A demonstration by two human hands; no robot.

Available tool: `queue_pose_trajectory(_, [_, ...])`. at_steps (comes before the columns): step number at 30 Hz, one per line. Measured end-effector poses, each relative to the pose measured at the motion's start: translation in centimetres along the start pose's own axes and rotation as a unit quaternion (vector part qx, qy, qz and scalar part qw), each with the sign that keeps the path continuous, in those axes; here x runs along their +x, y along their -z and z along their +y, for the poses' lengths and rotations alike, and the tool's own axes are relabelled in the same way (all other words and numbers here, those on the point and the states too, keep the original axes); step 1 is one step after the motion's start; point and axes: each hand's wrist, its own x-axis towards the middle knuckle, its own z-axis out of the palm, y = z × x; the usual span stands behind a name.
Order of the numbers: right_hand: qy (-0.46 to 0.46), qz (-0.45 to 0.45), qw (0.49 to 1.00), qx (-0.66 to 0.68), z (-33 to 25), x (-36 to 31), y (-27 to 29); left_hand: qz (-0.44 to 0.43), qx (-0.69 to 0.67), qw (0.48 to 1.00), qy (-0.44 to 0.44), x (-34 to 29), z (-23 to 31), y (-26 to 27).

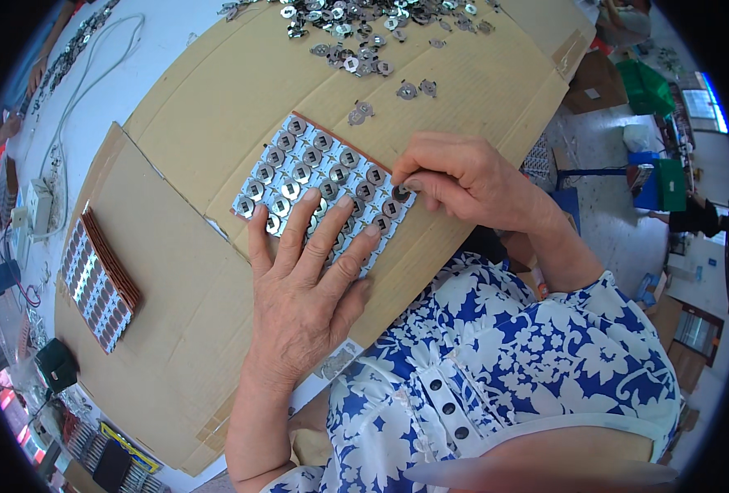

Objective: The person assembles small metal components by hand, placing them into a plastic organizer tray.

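A white circuit-board panel (307, 154) with rows of round metal battery clips lies tilted on the cardboard, a reddish-brown edge showing along its upper right side. My left hand (299, 304) rests flat across the panel's lower part, fingers spread, hiding some of the clips. At the panel's right corner my right hand (463, 177) is closed in a pinch, thumb and forefinger on a round battery clip (401, 193). The fingers partly cover that clip, so whether it is seated cannot be told.
Loose metal clips (356, 33) lie heaped at the far side, with several strays nearer the panel. A stack of filled panels (101, 279) stands on the cardboard (175, 329) at the left. Beyond it are a white cable (85, 90) and a dark green box (56, 366).
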Motion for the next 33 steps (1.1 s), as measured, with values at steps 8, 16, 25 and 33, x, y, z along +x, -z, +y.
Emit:
queue_pose_trajectory(8, [0.163, -0.009, 0.975, -0.151, 0.4, 0.5, 0.0, 0.003, -0.002, 1.000, 0.000, 0.0, 0.0, 0.0])
queue_pose_trajectory(16, [0.159, 0.116, 0.976, -0.093, 2.2, -0.8, -2.6, -0.007, -0.009, 1.000, 0.020, 0.3, 0.1, 0.2])
queue_pose_trajectory(25, [0.184, 0.270, 0.921, -0.211, 2.6, -2.0, -6.3, -0.005, -0.013, 1.000, 0.023, 0.1, -0.1, 0.2])
queue_pose_trajectory(33, [0.074, 0.247, 0.965, -0.047, 2.8, 2.2, -2.2, 0.016, 0.011, 1.000, 0.001, -0.6, -0.5, -0.1])
